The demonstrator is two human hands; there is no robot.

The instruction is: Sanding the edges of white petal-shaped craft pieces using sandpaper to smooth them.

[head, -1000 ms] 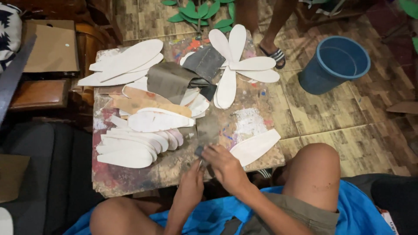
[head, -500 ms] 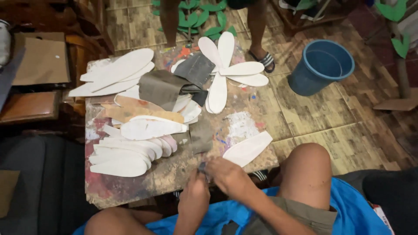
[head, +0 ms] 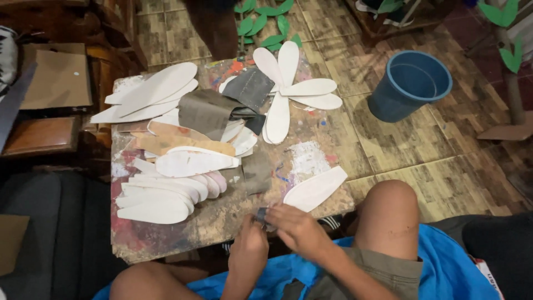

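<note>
Both hands have drawn back to the table's near edge, left hand and right hand each in a clenched grip on a small dark piece.

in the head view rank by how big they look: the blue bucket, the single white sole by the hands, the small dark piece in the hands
1. Round blue plastic bucket on the floor, largest.
2. Single white sole-shaped cutout on the table.
3. Small dark piece pinched between the left hand and the right hand, smallest, partly hidden.
</note>
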